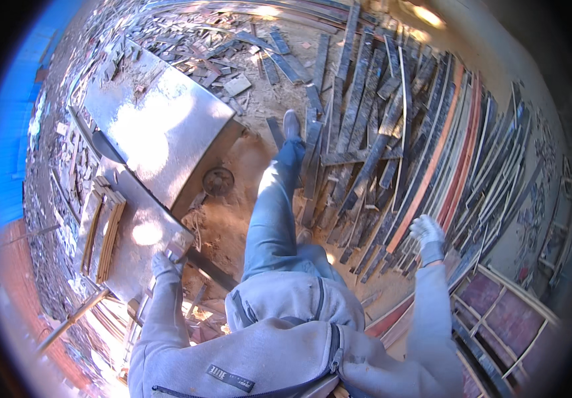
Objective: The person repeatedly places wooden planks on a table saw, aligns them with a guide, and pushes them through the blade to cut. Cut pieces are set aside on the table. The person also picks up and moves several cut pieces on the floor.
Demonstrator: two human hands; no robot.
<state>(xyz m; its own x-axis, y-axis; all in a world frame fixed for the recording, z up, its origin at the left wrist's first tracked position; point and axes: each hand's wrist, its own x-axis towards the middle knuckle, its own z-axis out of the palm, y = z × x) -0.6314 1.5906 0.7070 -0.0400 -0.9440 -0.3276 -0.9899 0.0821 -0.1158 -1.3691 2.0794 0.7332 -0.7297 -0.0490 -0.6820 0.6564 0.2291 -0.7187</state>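
Note:
My left hand (164, 265), in a pale glove, is at the near corner of a metal saw table (186, 106). It lies beside a small brownish piece (176, 251); whether the fingers grip this or only rest there is unclear. A dark curved saw blade (105, 144) stands up from the slot across the table top. Short wooden strips (108, 229) lie stacked on the table's left part. Away from my body, my right hand (428, 232), also gloved, hangs over the ends of long planks, fingers apart and holding nothing.
Long dark boards (365, 119) lie in a loose heap ahead and to the right, with an orange-brown plank (425, 166) among them. Wood offcuts (186, 40) litter the ground beyond the table. Framed reddish panels (505, 318) lie at the lower right. My shoe (291, 125) is beside the boards.

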